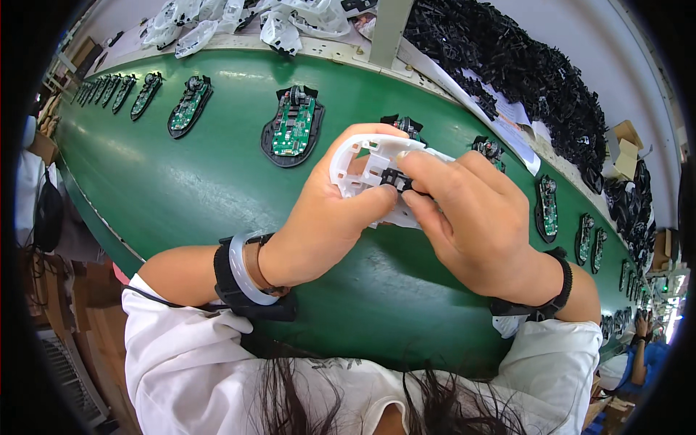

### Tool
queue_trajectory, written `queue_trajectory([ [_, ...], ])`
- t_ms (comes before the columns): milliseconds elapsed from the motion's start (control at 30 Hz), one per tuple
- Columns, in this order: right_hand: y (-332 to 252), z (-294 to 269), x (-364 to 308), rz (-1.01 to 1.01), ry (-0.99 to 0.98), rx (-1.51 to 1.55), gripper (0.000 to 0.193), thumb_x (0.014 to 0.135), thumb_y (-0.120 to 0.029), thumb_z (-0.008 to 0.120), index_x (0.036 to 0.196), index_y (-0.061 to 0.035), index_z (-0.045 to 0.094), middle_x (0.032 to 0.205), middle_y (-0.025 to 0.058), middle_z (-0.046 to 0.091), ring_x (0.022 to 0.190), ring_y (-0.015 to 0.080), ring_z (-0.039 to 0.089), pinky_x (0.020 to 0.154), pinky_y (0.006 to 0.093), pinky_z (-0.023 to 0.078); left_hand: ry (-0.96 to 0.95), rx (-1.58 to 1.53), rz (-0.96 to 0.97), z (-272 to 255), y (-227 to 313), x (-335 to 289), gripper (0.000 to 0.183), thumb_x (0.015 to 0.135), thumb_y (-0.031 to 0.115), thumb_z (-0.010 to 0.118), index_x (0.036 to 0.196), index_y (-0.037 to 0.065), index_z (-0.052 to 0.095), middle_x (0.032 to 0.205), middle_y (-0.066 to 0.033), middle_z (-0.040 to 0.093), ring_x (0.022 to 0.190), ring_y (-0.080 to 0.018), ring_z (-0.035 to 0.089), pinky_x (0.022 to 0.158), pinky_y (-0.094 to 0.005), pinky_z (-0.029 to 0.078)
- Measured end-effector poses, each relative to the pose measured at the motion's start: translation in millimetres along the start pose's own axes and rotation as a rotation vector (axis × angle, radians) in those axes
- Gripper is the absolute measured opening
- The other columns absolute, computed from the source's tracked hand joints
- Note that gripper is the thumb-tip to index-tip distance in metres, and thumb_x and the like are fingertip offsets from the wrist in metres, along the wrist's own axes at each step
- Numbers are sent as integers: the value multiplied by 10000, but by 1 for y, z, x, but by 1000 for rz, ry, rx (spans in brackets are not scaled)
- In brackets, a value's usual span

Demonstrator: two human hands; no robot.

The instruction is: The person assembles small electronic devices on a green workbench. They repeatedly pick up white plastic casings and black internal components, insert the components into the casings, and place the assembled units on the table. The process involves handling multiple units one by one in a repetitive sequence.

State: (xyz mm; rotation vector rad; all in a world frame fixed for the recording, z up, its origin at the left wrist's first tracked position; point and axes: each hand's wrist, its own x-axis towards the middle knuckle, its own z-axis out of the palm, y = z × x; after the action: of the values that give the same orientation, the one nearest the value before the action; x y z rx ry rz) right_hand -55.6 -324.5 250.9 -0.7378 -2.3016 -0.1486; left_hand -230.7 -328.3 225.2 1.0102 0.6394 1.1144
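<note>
Above the green bench, my left hand [312,217] is closed around a white plastic mouse shell [349,161], its hollow inner side facing up. Inside the shell sits a small black plastic part [396,179]. My right hand [478,210] is closed, thumb and fingertips pinching this black part against the white plastic. The left thumb rests beside the part too. Fingers cover much of the shell's right side. Just beyond my hands, a mouse base [407,125] with a scroll wheel is partly hidden.
Mouse bases with green circuit boards [293,129] stand in a curved row along the green bench [217,185]. Behind lie white plastic bags [312,18] and a big heap of black plastic parts [507,51]. A post [390,32] rises at the back. Another person's arm [639,355] shows far right.
</note>
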Motion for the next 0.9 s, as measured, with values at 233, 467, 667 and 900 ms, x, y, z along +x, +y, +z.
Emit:
queue_trajectory([
  [233, 3, -5, -8, -78, -17, 83, 501, 689, 3, 727, 1155, 10, 542, 984, 127, 650, 755, 264, 582, 660, 347, 480, 14, 89, 19, -4, 0, 3, 471, 785, -66, 459, 1245, 34, 464, 1071, -27, 556, 918, -80, 547, 773, -230, 482],
  [467, 9, -18, -12, -11, 35, 119, 597, 729, -38, 720, 1258, 17, 446, 1158, 178, 575, 981, 317, 553, 812, 385, 451, -76, 226, 12, -7, 7, 4, 451, 769, -61, 450, 1212, 8, 502, 1086, -29, 569, 924, -69, 545, 781, -225, 474],
  [667, 6, -13, -12, 102, 9, 223, 611, 741, -31, 706, 1283, -16, 426, 1169, 157, 568, 1047, 311, 539, 818, 385, 443, -69, 196, 44, -6, 10, 4, 450, 761, -66, 446, 1201, 2, 510, 1074, -28, 576, 923, -62, 539, 785, -225, 473],
  [900, 0, -3, -13, -196, 2, -46, 447, 703, -57, 702, 1131, -56, 573, 1029, 68, 629, 1050, 264, 554, 820, 451, 423, -69, 221, -14, -6, 6, 4, 395, 797, -59, 498, 1185, 12, 521, 1063, -29, 584, 951, -76, 543, 822, -237, 468],
])
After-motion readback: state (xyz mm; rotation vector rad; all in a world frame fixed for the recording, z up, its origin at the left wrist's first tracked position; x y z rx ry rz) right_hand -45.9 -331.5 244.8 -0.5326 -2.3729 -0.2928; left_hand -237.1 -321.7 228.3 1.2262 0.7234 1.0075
